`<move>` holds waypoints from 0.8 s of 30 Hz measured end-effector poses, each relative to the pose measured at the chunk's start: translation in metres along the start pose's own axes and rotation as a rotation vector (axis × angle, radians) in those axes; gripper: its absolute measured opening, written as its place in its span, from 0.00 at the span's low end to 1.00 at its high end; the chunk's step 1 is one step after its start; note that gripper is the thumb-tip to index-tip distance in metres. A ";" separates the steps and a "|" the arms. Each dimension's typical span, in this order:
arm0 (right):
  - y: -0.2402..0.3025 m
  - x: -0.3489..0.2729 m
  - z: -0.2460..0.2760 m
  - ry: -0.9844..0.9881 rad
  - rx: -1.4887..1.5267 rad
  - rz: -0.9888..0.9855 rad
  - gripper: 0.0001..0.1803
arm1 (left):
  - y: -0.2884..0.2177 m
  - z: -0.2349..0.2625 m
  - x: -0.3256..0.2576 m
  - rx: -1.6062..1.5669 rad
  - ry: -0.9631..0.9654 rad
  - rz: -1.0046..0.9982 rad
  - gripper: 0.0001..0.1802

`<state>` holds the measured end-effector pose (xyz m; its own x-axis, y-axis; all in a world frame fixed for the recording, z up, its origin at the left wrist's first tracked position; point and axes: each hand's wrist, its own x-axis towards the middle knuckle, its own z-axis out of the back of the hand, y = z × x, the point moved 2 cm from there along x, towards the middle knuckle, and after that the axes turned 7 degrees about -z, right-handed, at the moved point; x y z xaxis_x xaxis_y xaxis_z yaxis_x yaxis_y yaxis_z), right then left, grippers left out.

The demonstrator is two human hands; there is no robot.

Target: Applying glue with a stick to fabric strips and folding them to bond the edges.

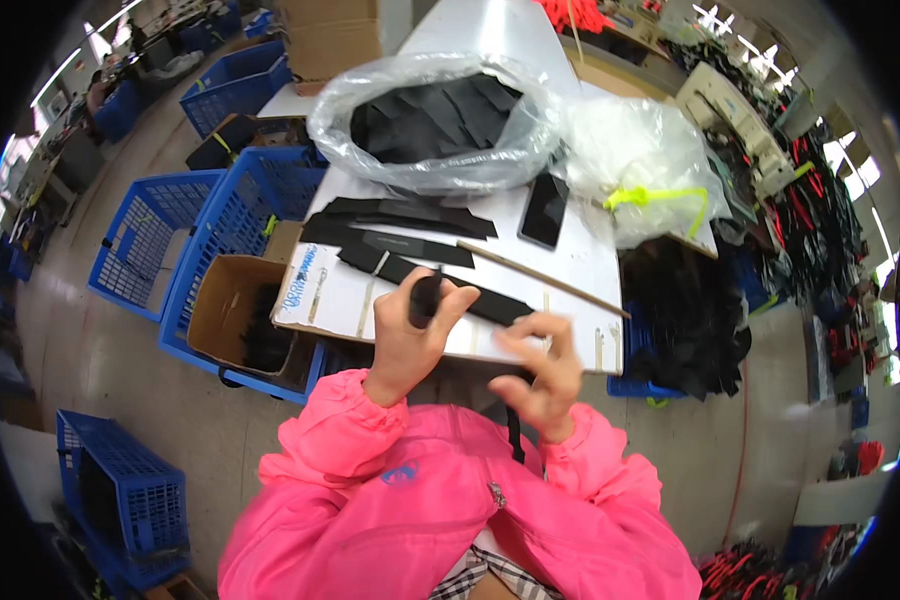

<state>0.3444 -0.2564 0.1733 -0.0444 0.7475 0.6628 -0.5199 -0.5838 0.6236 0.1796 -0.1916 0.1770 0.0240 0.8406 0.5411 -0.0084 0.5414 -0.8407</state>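
Just over the near edge of the white table (310, 318), my left hand (406, 335) pinches a small black piece (425, 298) that looks like fabric, between thumb and fingers. To its right, my right hand (542, 372) is slightly blurred, its thumb and fingers curved apart with nothing seen between them. Behind both hands lies a long black strip (490, 303). Farther back are stacked flat black strips (420, 216), and a thin wooden stick (555, 280) lies slantwise on the table. A narrow black strap (515, 436) hangs below my right hand; its upper end is hard to make out.
A clear plastic bag (335, 125) full of black pieces stands at the back, beside a dark phone (543, 211) and another plastic bag (635, 150) with a yellow-green tie. Blue crates (240, 215), one holding a cardboard box (220, 300), flank the table's left. Black material (685, 320) heaps at right.
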 end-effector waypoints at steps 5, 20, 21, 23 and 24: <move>0.036 0.052 0.008 0.092 0.169 -0.042 0.32 | -0.014 -0.010 -0.009 0.321 0.044 -0.306 0.15; 0.040 0.038 -0.002 0.029 0.404 -0.152 0.13 | -0.013 -0.004 -0.020 0.279 0.218 -0.395 0.15; 0.037 0.036 -0.002 0.028 0.405 -0.155 0.13 | -0.012 -0.004 -0.021 0.247 0.250 -0.328 0.16; 0.029 0.030 -0.003 -0.003 0.317 -0.059 0.13 | -0.017 -0.005 -0.018 0.323 0.214 -0.358 0.17; 0.028 0.028 -0.004 -0.005 0.316 -0.059 0.13 | -0.019 -0.005 -0.017 0.399 0.178 -0.387 0.18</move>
<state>0.3252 -0.2503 0.2075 -0.0176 0.7822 0.6228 -0.2307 -0.6092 0.7587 0.1843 -0.2163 0.1842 0.2676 0.5839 0.7665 -0.3406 0.8014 -0.4916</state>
